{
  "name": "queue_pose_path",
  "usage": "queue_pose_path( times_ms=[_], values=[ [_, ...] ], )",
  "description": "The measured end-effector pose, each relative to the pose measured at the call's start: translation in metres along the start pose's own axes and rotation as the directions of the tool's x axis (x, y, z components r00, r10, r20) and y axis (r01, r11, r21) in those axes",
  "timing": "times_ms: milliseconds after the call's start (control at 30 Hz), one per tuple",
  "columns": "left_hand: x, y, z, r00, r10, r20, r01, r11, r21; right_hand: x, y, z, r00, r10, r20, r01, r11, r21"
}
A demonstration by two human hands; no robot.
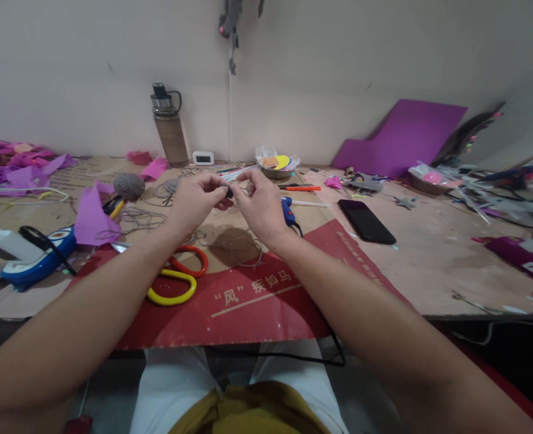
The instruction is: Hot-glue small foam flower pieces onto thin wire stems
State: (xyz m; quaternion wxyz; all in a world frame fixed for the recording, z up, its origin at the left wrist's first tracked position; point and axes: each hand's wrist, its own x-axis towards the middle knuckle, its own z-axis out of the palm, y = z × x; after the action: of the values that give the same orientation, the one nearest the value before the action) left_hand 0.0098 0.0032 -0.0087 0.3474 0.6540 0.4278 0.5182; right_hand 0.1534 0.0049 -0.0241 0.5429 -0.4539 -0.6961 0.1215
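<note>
Over the middle of the table, my left hand [200, 199] and my right hand [261, 202] meet at the fingertips. Between them is a small dark piece [229, 191], too small to name; both hands pinch it. Loose grey yarn [243, 246] lies beneath the hands, and a grey ball of yarn [129, 187] sits to the left. Scissors with red and yellow handles [176, 295] rest below my left wrist, their blades partly hidden by my forearm. Behind my right wrist a blue glue gun [286, 211] is partly covered.
A red printed sheet [257, 313] covers the table's front edge. A water bottle [170, 132] and a small digital clock [203, 158] stand by the wall. At right lie a black phone [366, 221] and an orange cutter knife [309, 188]. Purple felt [411, 138] leans behind; a blue power strip [40, 259] is left.
</note>
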Motion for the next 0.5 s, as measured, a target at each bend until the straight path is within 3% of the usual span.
queue_pose_path(
  times_ms=[500],
  values=[
    [-0.0016, 0.0025, -0.0007, 0.999, 0.033, 0.027, -0.035, 0.997, 0.064, -0.0021, -0.0010, -0.0012, 0.999, -0.053, 0.013, 0.053, 0.999, 0.001]
  ],
)
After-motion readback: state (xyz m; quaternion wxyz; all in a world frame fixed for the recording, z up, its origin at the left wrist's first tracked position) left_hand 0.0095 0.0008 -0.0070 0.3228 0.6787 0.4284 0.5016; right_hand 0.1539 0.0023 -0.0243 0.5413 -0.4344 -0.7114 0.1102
